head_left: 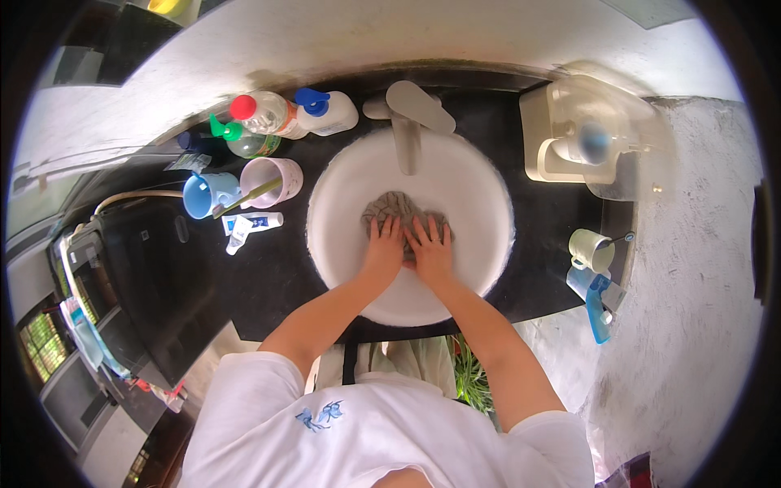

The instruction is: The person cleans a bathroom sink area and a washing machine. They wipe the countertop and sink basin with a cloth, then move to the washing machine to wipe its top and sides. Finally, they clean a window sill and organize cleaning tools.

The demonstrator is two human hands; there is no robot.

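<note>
A crumpled grey cloth (392, 203), with darker lines across it, lies in the white round sink (342, 268). My left hand (386, 248) rests on its near left part, fingers stretched forward and slightly apart. Beside it, my right hand (432, 250) presses on the right part of the cloth, its fingers also spread. The two hands are close together, and what lies under the palms is hidden. Above the far side of the bowl stands a tap (409, 130); I cannot make out any running water.
On the black counter (268, 289), left, stand a blue cup (207, 195), a pink cup (285, 177) with a green-handled toothbrush, toothpaste tubes (254, 221) and several bottles. Right are a beige plastic container (541, 146), a pale cup (587, 250) and a blue item (598, 313).
</note>
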